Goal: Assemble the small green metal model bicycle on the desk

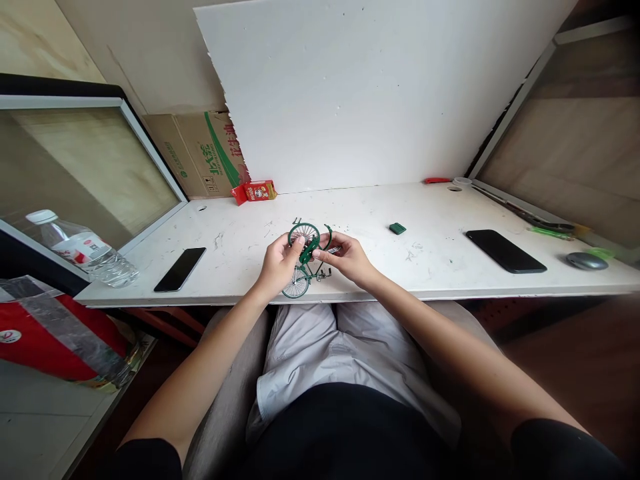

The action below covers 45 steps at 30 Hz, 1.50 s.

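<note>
A small green model bicycle (295,283) is held near the front edge of the white table, with one spoked wheel toward me and another farther up. My left hand (278,267) grips it from the left, thumb beside the upper wheel. From the right, my right hand (351,259) has its thumb and fingers pinched at the green parts by the middle of the model. A curved green piece rises next to the right fingertips. Fingers hide some of the frame. A small green block (397,228) lies on the table to the right.
Phones (180,269) (505,251) lie left and right on the table (350,207). A water bottle (87,250) leans at the far left. A red box (261,191) stands by the back board, a carton (200,157) behind it. A mouse (587,261) sits far right.
</note>
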Available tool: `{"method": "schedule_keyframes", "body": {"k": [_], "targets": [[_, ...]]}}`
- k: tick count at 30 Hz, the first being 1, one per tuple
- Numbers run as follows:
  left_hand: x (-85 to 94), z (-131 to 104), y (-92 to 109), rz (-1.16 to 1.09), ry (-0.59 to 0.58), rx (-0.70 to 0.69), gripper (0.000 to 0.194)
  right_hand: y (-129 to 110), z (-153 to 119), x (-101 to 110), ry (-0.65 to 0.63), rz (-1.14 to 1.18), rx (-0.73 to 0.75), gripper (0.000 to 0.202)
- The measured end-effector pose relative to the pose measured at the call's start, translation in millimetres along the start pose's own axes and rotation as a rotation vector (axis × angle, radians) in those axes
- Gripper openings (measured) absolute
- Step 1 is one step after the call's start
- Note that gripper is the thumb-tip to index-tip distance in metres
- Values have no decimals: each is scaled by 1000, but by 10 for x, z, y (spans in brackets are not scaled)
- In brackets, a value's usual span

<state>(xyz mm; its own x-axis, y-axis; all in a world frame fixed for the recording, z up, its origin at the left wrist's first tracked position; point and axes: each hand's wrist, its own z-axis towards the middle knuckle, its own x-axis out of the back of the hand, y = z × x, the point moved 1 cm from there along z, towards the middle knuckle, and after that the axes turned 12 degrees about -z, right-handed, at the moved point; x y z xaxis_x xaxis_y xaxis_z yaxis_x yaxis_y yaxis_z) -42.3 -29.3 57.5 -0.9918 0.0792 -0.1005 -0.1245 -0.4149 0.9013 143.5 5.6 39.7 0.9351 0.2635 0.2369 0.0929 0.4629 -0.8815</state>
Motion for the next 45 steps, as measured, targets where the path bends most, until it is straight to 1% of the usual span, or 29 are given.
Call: {"method": "schedule_keyframes", "body": {"k": [3, 6, 8, 10, 15, 19, 24, 27, 30, 32, 36, 39, 42, 45], "targets": [[-17, -25, 20, 37, 20, -34, 41, -120, -29, -7, 10, -23, -1, 47], [-9, -31, 41, 112, -3, -89, 38, -211, -32, 34, 45, -96, 10, 48], [3, -26, 50, 120, -3, -89, 37, -250, -24, 71, 26, -153, 26, 48], [13, -18, 58, 94, 12, -74, 35, -277, -15, 104, -3, -192, 39, 48], [23, -5, 81, 57, 31, -22, 35, -293, 0, 150, -69, -192, 33, 51], [36, 8, 89, 54, 13, -7, 35, -284, 20, 194, -65, -257, 64, 51], [66, 23, 67, 4, -32, 41, 35, -277, 47, 270, -59, -323, 115, 46], [83, 24, 54, -6, -66, 74, 35, -252, 58, 297, -17, -326, 119, 45], [85, 18, 46, -39, -108, 126, 38, -219, 69, 321, 67, -311, 131, 56], [75, 9, 35, -55, -141, 174, 43, -204, 74, 335, 71, -321, 154, 59], [31, -15, -36, -69, -161, 225, 46, -187, 68, 357, 42, -408, 202, 54], [-5, -34, -138, -128, -145, 264, 47, -182, 53, 359, 63, -517, 245, 51], [-20, -45, -250, -241, -93, 337, 50, -183, 38, 354, 89, -623, 313, 43], [-15, -43, -344, -341, -2, 380, 49, -166, 27, 343, 57, -721, 402, 33]]}}
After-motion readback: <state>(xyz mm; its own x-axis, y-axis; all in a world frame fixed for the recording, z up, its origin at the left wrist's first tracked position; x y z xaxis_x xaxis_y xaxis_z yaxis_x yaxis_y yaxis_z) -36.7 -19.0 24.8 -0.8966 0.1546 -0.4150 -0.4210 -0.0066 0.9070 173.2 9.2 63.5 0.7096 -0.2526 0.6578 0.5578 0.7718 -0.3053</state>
